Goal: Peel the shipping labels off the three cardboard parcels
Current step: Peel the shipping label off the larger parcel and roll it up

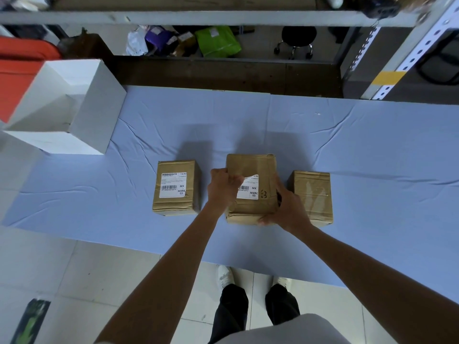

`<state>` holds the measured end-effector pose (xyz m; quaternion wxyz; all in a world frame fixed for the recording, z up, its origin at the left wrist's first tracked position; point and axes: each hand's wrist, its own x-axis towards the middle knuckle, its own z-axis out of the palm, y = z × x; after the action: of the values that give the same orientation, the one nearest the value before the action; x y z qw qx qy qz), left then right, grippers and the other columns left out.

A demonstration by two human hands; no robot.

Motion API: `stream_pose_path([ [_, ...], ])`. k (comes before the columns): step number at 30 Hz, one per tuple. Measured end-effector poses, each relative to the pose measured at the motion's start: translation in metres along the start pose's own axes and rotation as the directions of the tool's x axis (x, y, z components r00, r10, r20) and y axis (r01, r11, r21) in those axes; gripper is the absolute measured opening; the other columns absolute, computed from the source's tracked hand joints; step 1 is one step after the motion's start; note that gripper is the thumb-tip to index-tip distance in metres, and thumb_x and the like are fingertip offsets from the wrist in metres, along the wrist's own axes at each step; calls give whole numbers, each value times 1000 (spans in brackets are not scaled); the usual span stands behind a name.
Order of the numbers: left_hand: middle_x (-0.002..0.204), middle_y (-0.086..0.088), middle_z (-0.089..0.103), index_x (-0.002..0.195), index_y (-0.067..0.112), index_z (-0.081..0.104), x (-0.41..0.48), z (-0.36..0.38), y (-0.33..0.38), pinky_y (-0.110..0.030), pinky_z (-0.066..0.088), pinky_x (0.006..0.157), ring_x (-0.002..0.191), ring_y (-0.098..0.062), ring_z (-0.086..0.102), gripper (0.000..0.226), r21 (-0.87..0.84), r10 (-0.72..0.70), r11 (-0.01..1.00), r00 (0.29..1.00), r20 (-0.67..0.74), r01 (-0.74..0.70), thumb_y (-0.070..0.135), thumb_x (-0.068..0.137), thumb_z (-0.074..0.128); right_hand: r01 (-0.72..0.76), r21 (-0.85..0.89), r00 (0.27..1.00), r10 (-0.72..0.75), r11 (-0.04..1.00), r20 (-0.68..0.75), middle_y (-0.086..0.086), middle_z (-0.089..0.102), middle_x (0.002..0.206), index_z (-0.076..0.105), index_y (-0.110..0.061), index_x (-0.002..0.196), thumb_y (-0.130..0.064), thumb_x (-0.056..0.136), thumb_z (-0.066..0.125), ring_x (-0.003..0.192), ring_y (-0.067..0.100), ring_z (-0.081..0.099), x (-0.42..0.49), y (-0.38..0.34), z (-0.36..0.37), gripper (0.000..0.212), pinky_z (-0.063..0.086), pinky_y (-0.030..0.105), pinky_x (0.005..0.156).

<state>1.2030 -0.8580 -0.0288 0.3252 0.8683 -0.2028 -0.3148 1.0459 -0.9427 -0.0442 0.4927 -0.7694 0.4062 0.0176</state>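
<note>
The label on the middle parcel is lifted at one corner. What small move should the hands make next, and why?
Probably the left hand should pull the pinched corner of the label toward the lower right, while the right hand holds the middle parcel steady. Most of the label is stuck flat, and only its upper-left corner is raised.

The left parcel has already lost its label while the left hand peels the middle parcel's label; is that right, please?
Not quite: in the head view the left parcel has its label fully stuck on. The left hand does peel the middle parcel's label.
</note>
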Motion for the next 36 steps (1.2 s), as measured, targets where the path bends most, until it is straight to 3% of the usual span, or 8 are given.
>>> stream_pose_path([
  [4,104,-17,66,91,1,65,-1,0,-1,-39,53,73,89,-29,68,29,-36,-4,999,1000,-2,4,29,88,60,6,-23,1000,-7,1000,-8,2,67,114,14,-29,153,-13,44,94,107,20,59,0,-1,0,136,48,24,86],
  [10,104,-10,69,98,7,70,-3,0,1,-44,55,86,94,-25,68,30,-71,-11,997,999,-34,8,33,82,70,0,-33,1000,0,999,-6,0,67,115,11,-29,154,-13,48,93,108,20,60,0,-2,0,134,47,23,85],
  [15,111,-8,65,101,10,66,-2,3,1,-24,48,68,94,-21,67,31,-15,-26,1000,998,-57,26,37,87,65,2,-47,1000,-3,999,-16,0,67,114,8,-28,155,-15,48,93,107,19,60,0,-3,2,137,49,26,85],
  [21,103,-9,68,100,7,67,-4,1,1,-43,56,83,91,-25,68,31,-53,-26,998,999,-42,23,35,87,65,6,-54,1000,-7,998,-8,0,66,115,8,-27,154,-13,46,93,107,20,59,1,-4,1,139,52,33,91],
  [28,108,-12,65,102,6,66,-3,-2,1,-45,55,86,93,-26,67,35,-28,-11,1000,1000,2,11,36,85,66,-6,-47,1000,6,999,-2,-8,62,104,13,-29,153,-14,43,94,96,10,53,1,-4,0,138,45,21,81],
  [34,95,-8,72,98,7,68,-7,-4,1,-38,56,77,88,-24,69,26,-100,-8,995,1000,19,10,30,85,67,-3,-41,1000,3,999,4,1,65,114,13,-27,153,-12,44,94,106,20,59,1,-6,0,137,51,29,88],
  [36,95,-7,72,98,8,68,-7,-5,2,-41,57,81,88,-23,69,26,-106,-16,994,999,28,19,29,83,68,-7,-49,1000,8,999,5,1,65,115,10,-28,154,-11,45,93,107,20,59,1,-7,-1,138,51,28,88],
])
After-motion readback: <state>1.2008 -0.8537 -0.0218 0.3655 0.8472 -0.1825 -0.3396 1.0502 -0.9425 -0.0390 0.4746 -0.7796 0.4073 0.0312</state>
